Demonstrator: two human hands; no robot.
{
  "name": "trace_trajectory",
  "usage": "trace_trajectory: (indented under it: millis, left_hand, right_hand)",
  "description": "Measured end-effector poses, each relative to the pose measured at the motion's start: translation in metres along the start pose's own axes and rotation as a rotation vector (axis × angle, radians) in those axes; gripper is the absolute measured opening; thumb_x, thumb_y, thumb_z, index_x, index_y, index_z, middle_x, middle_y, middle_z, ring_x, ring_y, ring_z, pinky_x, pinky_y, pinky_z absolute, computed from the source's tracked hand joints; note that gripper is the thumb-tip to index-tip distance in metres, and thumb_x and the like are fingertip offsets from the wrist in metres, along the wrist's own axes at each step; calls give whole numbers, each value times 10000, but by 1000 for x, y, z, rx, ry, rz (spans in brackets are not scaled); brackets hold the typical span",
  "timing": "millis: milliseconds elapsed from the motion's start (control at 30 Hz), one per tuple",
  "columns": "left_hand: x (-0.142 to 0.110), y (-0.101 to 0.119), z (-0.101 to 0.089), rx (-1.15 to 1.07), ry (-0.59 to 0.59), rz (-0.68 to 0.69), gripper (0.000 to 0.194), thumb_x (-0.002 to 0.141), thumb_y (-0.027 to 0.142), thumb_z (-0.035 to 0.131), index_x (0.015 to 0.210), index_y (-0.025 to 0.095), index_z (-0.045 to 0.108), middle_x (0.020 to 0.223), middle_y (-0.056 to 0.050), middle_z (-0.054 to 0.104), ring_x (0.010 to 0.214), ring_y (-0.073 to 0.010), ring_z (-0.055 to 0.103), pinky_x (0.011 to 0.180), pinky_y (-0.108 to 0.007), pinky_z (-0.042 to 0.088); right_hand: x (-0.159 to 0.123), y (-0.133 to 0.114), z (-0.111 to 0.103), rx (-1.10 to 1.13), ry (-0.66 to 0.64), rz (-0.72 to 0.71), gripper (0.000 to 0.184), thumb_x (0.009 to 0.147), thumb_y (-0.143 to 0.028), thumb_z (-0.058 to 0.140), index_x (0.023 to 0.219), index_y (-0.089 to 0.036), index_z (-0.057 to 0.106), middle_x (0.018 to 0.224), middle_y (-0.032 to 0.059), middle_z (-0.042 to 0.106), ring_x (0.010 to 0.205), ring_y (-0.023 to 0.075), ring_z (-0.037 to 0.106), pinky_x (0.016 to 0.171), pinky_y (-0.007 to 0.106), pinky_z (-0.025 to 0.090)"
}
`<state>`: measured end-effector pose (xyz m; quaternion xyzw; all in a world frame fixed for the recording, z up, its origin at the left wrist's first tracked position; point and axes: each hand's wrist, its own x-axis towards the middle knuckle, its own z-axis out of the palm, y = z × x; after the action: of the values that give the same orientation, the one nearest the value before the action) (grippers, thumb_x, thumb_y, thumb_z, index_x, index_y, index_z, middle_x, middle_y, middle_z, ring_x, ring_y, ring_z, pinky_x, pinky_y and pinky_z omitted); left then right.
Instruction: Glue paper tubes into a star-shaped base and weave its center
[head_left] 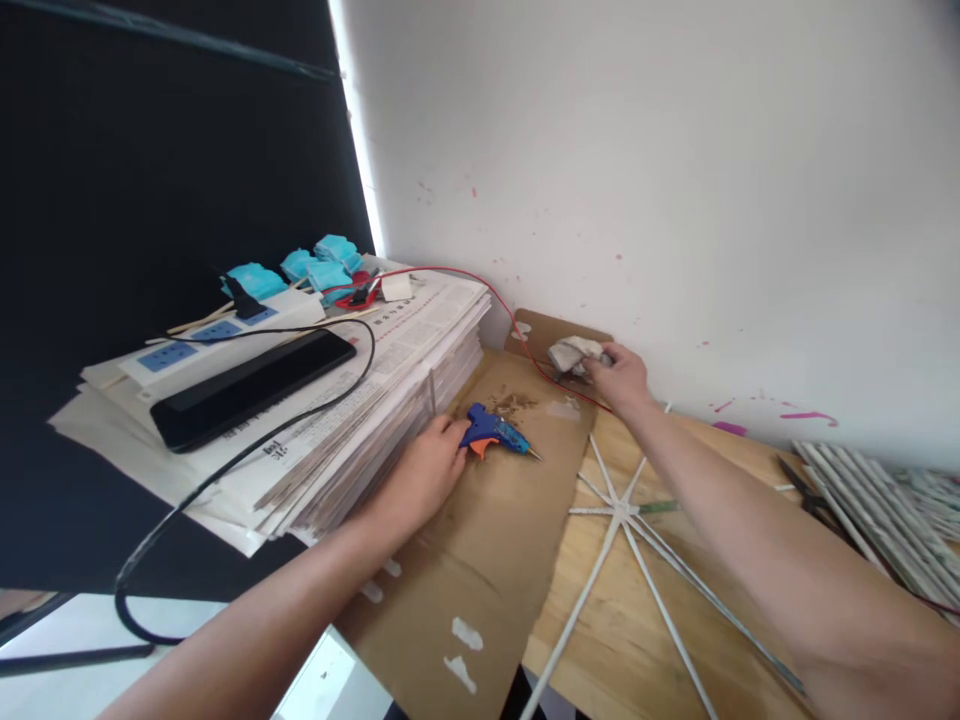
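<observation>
My left hand [429,468] grips the back end of a blue hot glue gun [486,428] with an orange trigger. The gun is low over a brown cardboard sheet [495,560], its metal nozzle pointing right. Near the wall, my right hand [621,376] has its fingers closed on a crumpled greyish-white wad [574,352], whether paper or cloth I cannot tell. Below my right forearm, a star of thin rolled-paper sticks [621,510] lies on the wooden tabletop [592,610], joined at its centre.
On the left, a newspaper stack [420,350] bears a black phone [255,388], a white power strip [217,340] and blue face masks [330,265]. A red cord [517,325] runs down toward my right hand. Paper rolls [862,500] and a dark-bladed tool [806,490] lie at right.
</observation>
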<state>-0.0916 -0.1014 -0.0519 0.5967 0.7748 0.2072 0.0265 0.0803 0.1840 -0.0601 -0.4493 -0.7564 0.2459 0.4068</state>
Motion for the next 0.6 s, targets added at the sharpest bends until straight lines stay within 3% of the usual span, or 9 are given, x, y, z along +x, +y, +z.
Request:
trace_trajectory:
  millis: [167,267,467,600]
  left_hand:
    - [1,-5,5,9,72,-64,366,895,142,510,1250,150,599,1150,-121,621,1011,-237,636,942,-368,496]
    - [-2,-6,6,12,59,-72,359,894,149,511,1241,144,604,1153,-123,623,1028,-243,630,951,-370,490]
    - [-4,-8,7,31,51,-61,346,885,163,516,1216,154,620,1136,-115,628,1010,-238,633,927,-349,494]
    - [-4,-12,7,16,68,-39,352,877,167,520,1211,145,629,1106,-117,637,984,-239,636,911,-349,500]
  right_hand:
    - [-2,-10,39,-79,60,-68,280,716,-268,575,943,-155,695,979,109,693,918,254,601,882,412,461]
    - [-2,-12,45,-107,91,-61,260,726,-244,577,945,-156,685,1028,132,679,991,272,588,929,431,440]
    - [-2,-11,26,89,-54,14,248,698,-268,624,933,-196,657,881,44,671,849,212,599,797,355,500]
    - [-10,-30,-10,373,22,119,286,690,-265,621,967,-208,583,856,11,625,743,160,609,658,297,533]
